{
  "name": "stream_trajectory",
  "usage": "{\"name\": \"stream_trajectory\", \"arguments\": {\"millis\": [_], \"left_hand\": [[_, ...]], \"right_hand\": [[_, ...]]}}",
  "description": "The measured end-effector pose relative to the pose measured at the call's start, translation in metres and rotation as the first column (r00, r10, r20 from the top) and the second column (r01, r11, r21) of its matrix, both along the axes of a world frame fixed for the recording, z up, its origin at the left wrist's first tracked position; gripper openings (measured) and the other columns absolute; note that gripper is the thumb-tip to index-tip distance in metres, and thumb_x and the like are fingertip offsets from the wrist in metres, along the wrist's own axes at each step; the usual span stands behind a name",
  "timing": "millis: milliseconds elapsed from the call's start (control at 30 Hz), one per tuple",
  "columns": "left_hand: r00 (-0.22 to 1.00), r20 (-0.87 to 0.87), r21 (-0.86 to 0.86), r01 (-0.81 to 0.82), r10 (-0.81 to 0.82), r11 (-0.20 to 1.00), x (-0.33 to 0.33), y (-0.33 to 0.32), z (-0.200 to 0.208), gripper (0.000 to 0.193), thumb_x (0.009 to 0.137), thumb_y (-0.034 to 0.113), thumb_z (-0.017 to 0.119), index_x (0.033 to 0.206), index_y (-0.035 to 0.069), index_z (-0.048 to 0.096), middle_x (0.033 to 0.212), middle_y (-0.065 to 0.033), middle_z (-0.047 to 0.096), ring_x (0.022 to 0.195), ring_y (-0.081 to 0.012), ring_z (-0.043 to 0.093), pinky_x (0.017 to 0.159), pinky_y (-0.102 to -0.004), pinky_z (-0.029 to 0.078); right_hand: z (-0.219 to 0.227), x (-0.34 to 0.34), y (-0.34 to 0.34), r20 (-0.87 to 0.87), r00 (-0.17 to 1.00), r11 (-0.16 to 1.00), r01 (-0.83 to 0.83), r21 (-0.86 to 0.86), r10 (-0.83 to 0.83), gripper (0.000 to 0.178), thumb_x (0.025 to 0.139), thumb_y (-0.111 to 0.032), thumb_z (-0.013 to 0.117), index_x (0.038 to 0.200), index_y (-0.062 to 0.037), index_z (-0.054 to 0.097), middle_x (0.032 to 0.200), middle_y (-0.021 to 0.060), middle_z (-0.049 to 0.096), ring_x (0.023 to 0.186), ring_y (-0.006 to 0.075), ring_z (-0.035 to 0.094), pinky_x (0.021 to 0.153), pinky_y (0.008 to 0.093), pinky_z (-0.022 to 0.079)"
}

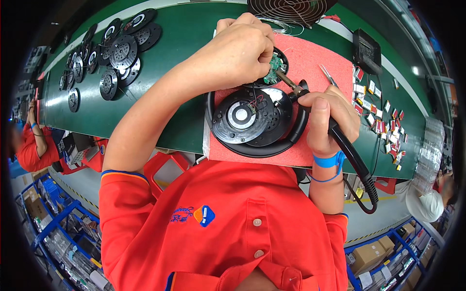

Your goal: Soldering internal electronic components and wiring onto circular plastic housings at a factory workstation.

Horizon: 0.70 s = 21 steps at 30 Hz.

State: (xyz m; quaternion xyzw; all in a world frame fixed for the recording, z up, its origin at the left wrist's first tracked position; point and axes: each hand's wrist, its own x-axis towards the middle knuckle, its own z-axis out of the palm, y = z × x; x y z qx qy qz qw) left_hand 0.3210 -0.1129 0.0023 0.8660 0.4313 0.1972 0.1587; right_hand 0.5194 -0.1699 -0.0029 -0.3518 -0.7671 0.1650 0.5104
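Observation:
My left hand [241, 51] is closed over a black round earcup with a small green circuit board [275, 68], pinching something thin against it. My right hand [326, 119] grips a black soldering iron [340, 138] whose tip touches that board. A black headphone [252, 119] with its round speaker plate and thin red wires lies on the pink mat [310, 63] just below the board. The iron's black cord loops down past my right wrist, which wears a blue strap.
Several black round speaker parts [114, 53] lie on the green belt [184, 43] at left. Tweezers [328, 75], small red and white parts [383, 119], a black box [366, 51] and a fan grille [286, 9] sit at right and top. Other workers sit at both edges.

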Motion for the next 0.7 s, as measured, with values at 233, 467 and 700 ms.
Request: {"name": "stream_trajectory", "arguments": {"millis": [233,467,700], "left_hand": [[1.0,-0.003,-0.002,0.007,-0.007,1.0,0.0005,0.0004,0.0014,0.009,0.068,0.008,0.064,0.064,0.002,0.061,0.102,-0.0071,0.062,0.104,-0.0246,0.05,0.094,-0.039,0.035],[1.0,-0.011,-0.005,-0.001,0.001,1.0,0.0013,-0.0005,0.0017,0.008,0.068,0.008,0.063,0.064,0.002,0.061,0.101,-0.0069,0.062,0.104,-0.0243,0.051,0.094,-0.0385,0.035],[1.0,0.002,-0.006,-0.002,0.002,1.0,0.0004,-0.0012,0.0011,0.008,0.069,0.008,0.063,0.063,0.002,0.06,0.102,-0.0072,0.062,0.104,-0.0245,0.051,0.094,-0.0385,0.035]], "right_hand": [[-0.0004,0.0007,0.0006,0.008,1.0,1.0,-0.007,0.009,0.007,0.021,0.083,-0.006,0.051,0.069,0.0058,0.06,0.062,0.0105,0.06,0.048,0.0154,0.045,0.046,0.0285,0.034],[-0.0001,0.0029,-0.0016,-0.016,1.0,1.0,0.019,-0.007,-0.019,0.023,0.084,-0.008,0.051,0.068,0.0061,0.06,0.061,0.0113,0.061,0.048,0.0153,0.046,0.045,0.0276,0.035],[-0.0003,0.0038,-0.0008,-0.022,1.0,1.0,0.019,0.007,-0.019,0.024,0.084,-0.009,0.051,0.068,0.0063,0.06,0.061,0.0111,0.061,0.048,0.0156,0.047,0.045,0.0278,0.035]]}}
